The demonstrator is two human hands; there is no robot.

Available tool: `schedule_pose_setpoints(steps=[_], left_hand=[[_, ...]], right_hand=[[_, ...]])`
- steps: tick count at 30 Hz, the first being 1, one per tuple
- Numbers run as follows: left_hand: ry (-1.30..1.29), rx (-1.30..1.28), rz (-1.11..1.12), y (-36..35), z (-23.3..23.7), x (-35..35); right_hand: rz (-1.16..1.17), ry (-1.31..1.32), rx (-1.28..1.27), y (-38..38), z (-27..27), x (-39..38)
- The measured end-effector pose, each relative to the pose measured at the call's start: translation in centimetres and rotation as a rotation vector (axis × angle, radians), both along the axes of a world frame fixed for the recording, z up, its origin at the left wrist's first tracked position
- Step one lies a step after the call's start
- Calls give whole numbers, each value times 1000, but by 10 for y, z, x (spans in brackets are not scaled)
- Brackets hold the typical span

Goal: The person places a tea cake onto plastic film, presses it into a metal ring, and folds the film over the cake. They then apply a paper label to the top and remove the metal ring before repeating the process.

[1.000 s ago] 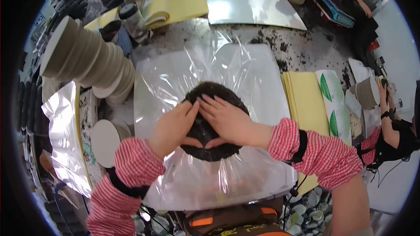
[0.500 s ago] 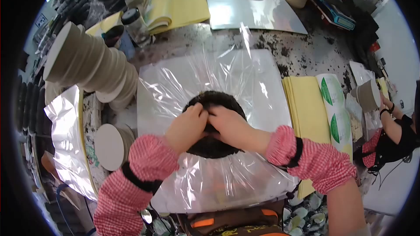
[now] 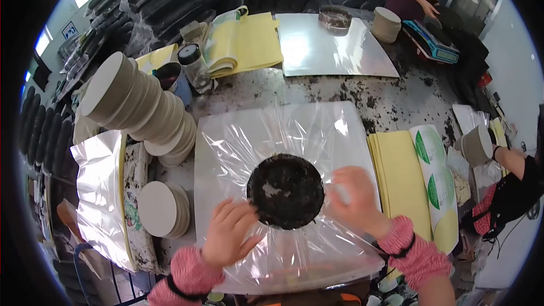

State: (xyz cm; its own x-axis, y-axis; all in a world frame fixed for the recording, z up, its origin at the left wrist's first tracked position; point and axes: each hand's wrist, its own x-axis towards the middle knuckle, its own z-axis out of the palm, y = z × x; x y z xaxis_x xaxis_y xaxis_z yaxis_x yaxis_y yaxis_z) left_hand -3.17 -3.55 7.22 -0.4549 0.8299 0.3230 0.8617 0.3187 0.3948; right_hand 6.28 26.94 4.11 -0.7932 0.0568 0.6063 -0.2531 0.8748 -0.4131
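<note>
A dark, flaky round cake (image 3: 286,191) with a pale patch lies on a crinkled sheet of clear plastic film (image 3: 309,255). Beneath the film is a thick white board (image 3: 351,119). At the cake's lower left edge is my left hand (image 3: 231,232), fingers spread and empty, the fingertips close to the rim. On the other side, my right hand (image 3: 356,199) hovers near the right edge with curved fingers, thumb apart, and nothing visible in it. Film spreads out around the whole cake in radiating folds.
Stacked grey discs (image 3: 136,102) lean at the left, with a shorter stack (image 3: 161,209) below. Yellow sheets (image 3: 399,175) and a strip of green labels (image 3: 433,173) lie right. A jar (image 3: 192,68) and metal sheet (image 3: 334,51) stand behind. Other people's arms (image 3: 513,164) show right.
Both hands have come off the middle of the cake and moved apart to its two sides, uncovering its top. The view has tilted up, so more of the room shows.
</note>
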Motion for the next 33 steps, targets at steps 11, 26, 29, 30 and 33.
schedule_pose_setpoints(steps=[11, 26, 29, 30, 33], left_hand=[[380, 115, -270, -68, 36, 106], [-399, -272, 330, 48, -44, 14], [-204, -184, 342, 59, -50, 22], [-130, -76, 334, 60, -51, 21], [-188, 214, 315, 34, -45, 20]], right_hand=[[-1, -332, -1051, 51, 68, 51], [391, -393, -931, -35, -76, 12], [279, -75, -527, -53, -27, -9], [271, -147, -663, -73, -6, -14], [283, -54, -344, -88, -30, -22]])
